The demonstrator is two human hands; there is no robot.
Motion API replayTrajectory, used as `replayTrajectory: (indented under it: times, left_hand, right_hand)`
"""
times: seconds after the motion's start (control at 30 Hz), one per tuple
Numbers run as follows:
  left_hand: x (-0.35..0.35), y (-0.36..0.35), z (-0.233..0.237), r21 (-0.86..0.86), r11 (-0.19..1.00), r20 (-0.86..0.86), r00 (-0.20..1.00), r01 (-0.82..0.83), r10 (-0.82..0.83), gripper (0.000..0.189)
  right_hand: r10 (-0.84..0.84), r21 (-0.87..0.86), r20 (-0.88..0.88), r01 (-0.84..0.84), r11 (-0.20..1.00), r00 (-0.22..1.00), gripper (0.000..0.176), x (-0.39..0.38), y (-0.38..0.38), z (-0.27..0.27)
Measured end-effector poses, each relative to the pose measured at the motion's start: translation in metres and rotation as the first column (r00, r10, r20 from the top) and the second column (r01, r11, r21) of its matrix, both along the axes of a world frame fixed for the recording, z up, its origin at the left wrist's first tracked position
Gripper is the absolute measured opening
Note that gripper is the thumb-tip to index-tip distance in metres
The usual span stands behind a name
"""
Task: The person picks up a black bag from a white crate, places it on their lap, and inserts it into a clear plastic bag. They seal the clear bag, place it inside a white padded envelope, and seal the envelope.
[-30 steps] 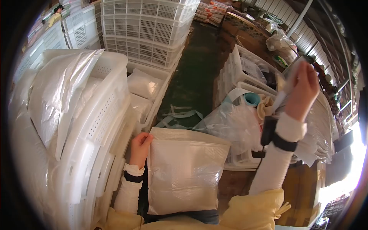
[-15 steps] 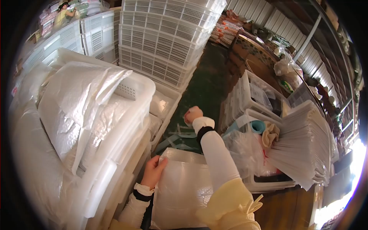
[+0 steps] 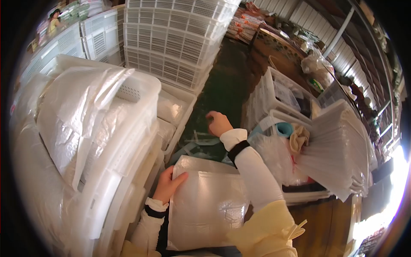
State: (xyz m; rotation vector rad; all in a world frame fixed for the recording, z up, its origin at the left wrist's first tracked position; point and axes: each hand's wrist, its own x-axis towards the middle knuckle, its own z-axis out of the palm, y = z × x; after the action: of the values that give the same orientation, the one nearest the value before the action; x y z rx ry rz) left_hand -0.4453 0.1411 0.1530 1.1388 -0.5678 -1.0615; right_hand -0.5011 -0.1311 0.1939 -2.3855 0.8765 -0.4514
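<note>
— How far along?
— The flat clear plastic bag of white filling (image 3: 209,205) looks full, on the lap at six o'clock, left hand (image 3: 169,185) spread flat on it. Right hand (image 3: 218,123) hovers curled at twelve; I can't tell if it holds anything.

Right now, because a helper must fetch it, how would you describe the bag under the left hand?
From the stack of white slotted crates, follow the dark floor down to the wearer's lap. There lies a clear bag, the left hand on its upper left corner. Unlike the crumpled empty plastic beside it, it is smooth, flat and full.
</note>
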Motion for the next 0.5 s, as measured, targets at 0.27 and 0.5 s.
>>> replayTrajectory:
  times: [0.27, 0.5]
  left_hand:
    - [0.008, 0.003, 0.009, 0.114, 0.956, -0.096, 0.961, 0.269, -0.259, 0.05]
    - [0.008, 0.015, 0.003, 0.211, 0.913, -0.126, 0.936, 0.349, -0.329, 0.052]
  right_hand:
    - [-0.078, 0.26, -0.05, 0.088, 0.962, 0.996, 0.024, -0.202, 0.157, 0.097]
    - [-0.455, 0.636, 0.162, 0.26, 0.727, 0.876, 0.047, -0.269, 0.17, -0.048]
